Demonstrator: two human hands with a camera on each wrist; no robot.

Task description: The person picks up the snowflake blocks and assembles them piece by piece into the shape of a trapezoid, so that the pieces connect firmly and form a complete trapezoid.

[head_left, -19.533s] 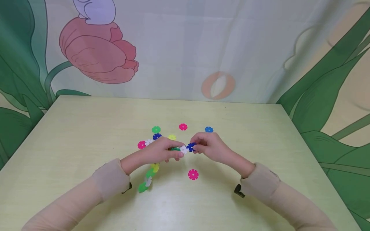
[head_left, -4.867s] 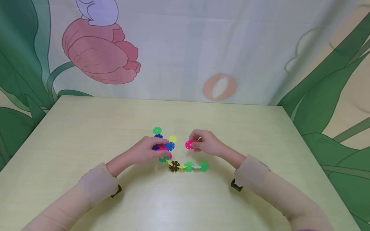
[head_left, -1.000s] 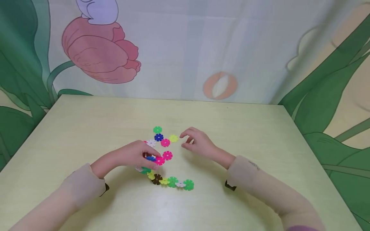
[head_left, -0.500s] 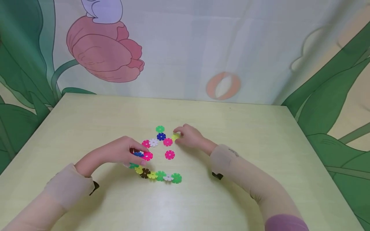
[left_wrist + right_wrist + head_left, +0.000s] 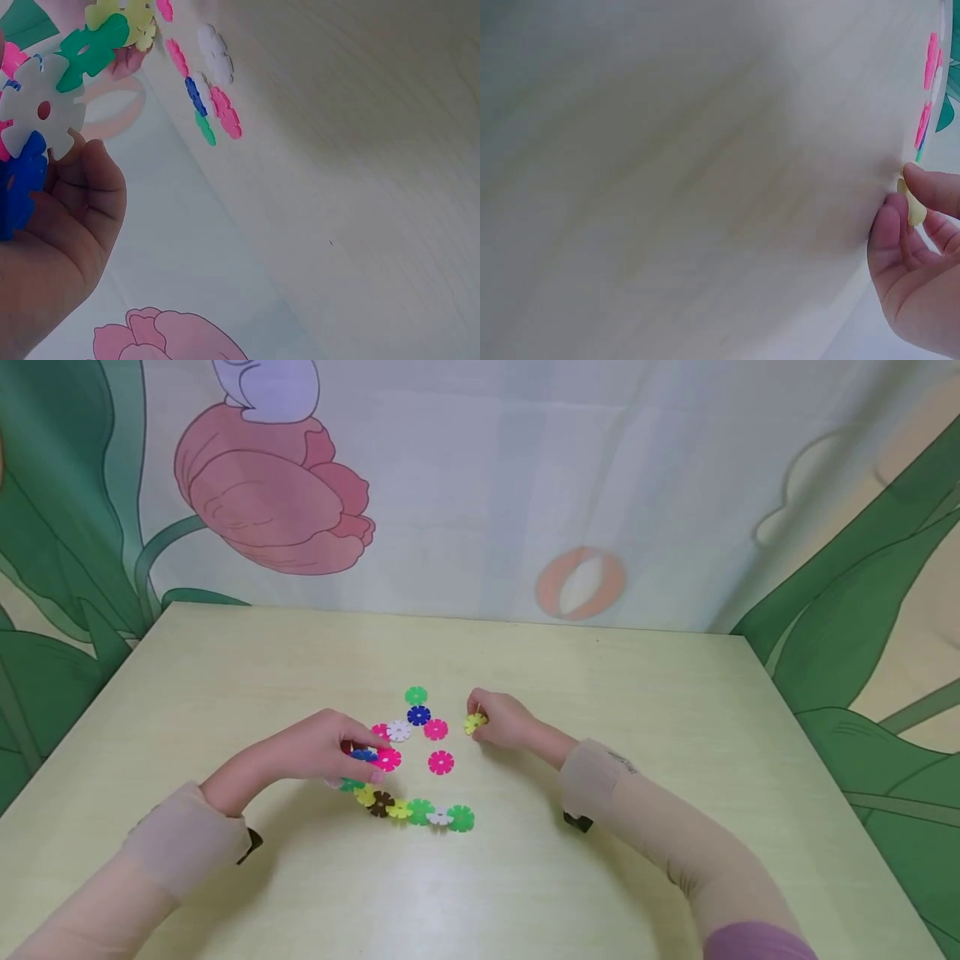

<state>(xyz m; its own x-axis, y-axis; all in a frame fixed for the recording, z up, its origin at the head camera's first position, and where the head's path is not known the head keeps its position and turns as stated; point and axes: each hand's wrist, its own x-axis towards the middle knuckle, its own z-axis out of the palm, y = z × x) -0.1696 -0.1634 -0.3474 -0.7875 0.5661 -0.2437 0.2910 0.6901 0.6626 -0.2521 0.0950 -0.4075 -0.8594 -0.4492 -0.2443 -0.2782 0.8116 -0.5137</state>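
Note:
My left hand (image 5: 318, 747) grips a chain of interlocked plastic snowflake discs above the table. A pink disc (image 5: 387, 760) sticks out past its fingertips, and the chain's other arm runs through a brown disc (image 5: 381, 804) to a green end disc (image 5: 461, 818). In the left wrist view a white disc (image 5: 30, 105) joins a green disc (image 5: 94, 51) and a blue disc (image 5: 22, 180); the palm hides part of the chain. Between thumb and fingers, my right hand (image 5: 506, 720) pinches a single yellow snowflake disc (image 5: 474, 723), also seen edge-on in the right wrist view.
Several loose discs lie between and behind the hands: a green disc (image 5: 416, 696), a dark blue disc (image 5: 418, 716), a white disc (image 5: 398, 731) and pink discs (image 5: 441, 762). Behind the pale table (image 5: 637, 693) hangs a printed curtain (image 5: 435, 485).
Over the last second my right hand reached the yellow disc, picked it up and drew slightly right. My left hand shifted left with the chain, which has gained discs since the oldest frame.

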